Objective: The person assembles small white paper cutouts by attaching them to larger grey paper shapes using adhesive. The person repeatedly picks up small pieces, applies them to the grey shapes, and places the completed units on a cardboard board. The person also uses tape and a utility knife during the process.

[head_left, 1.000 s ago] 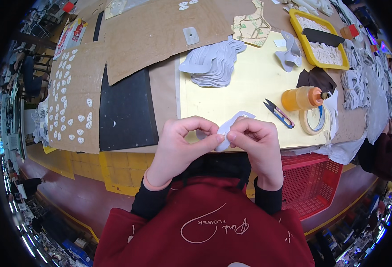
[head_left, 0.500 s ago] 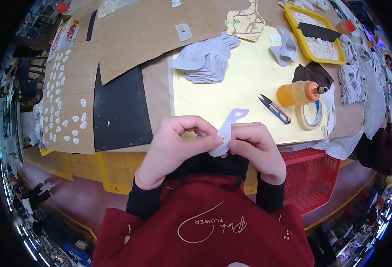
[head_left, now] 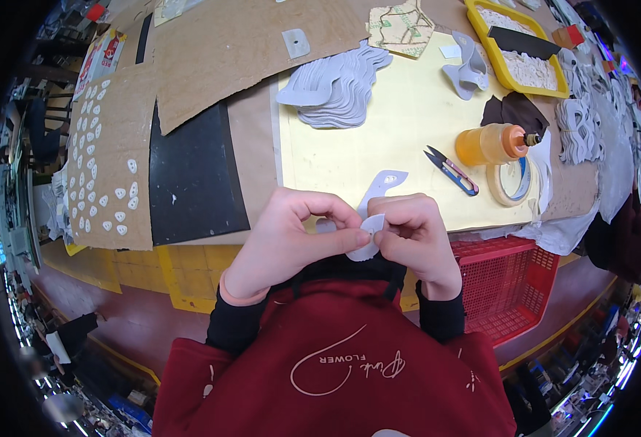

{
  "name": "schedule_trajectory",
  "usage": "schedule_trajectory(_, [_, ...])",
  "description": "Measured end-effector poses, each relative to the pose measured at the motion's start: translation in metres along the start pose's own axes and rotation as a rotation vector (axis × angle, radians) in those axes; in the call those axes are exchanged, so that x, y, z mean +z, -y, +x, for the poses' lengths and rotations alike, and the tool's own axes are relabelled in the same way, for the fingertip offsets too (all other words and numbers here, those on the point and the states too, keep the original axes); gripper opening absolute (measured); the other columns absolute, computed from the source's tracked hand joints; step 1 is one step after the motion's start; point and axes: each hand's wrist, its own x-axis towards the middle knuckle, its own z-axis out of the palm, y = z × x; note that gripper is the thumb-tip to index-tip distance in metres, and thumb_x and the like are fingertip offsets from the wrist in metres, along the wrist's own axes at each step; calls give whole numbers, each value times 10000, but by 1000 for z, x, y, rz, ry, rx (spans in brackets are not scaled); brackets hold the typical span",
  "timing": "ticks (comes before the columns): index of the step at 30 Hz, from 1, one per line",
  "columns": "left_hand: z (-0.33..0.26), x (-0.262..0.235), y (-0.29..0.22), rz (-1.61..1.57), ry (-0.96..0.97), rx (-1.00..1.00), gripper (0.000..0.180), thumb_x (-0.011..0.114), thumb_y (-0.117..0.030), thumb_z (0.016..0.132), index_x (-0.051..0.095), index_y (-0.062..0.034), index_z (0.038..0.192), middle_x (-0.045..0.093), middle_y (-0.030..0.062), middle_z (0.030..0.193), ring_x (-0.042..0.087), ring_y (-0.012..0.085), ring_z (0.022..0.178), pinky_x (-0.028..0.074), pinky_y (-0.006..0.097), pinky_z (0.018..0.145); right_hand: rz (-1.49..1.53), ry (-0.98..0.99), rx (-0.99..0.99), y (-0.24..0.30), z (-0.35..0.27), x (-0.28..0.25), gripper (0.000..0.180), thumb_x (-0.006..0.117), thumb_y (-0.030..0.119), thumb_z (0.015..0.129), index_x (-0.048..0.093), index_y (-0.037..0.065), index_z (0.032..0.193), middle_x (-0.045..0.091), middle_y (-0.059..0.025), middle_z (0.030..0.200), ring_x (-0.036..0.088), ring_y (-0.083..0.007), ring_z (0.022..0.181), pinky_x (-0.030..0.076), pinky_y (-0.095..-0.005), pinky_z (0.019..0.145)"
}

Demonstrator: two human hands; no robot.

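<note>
Grey cut-out piece (head_left: 376,211) pinched between fingers (head_left: 350,237) of both hands.

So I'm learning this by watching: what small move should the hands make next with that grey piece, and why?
Probably press the small white patch flat: both hands, left and right, pinch it against the grey piece with its edge seemingly lifted.

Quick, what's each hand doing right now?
Left hand: closed, pinching the grey cut-out piece.
Right hand: closed, pinching the same piece from the other side.
</note>
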Motion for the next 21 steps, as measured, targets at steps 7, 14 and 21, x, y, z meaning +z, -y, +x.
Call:
schedule_trajectory(7, [3,1,3,-48,-15,-2,88,785,34,829,748,15,906,737,33,868,649,72,835,496,226,790,172,-36,16,-14,0,0,144,593,6,911,625,-19,773,506,38,679,392,-20,640,289,-225,564])
schedule_trajectory(14, [3,1,0,-23,-9,-19,75,777,34,835,746,15,901,737,33,869,648,70,836,496,225,778,161,-29,-31,-12,0,-1,149,598,8,914,602,-19,768,514,31,707,403,-37,642,305,-233,575])
schedule_trajectory(21, [3,2,4,-12,-36,-12,58,770,14,852,743,18,902,732,29,862,646,71,825,494,220,768,-109,-100,-67,-12,0,1,150,614,-13,861,553,-13,724,480,17,669,386,-43,609,299,-242,547])
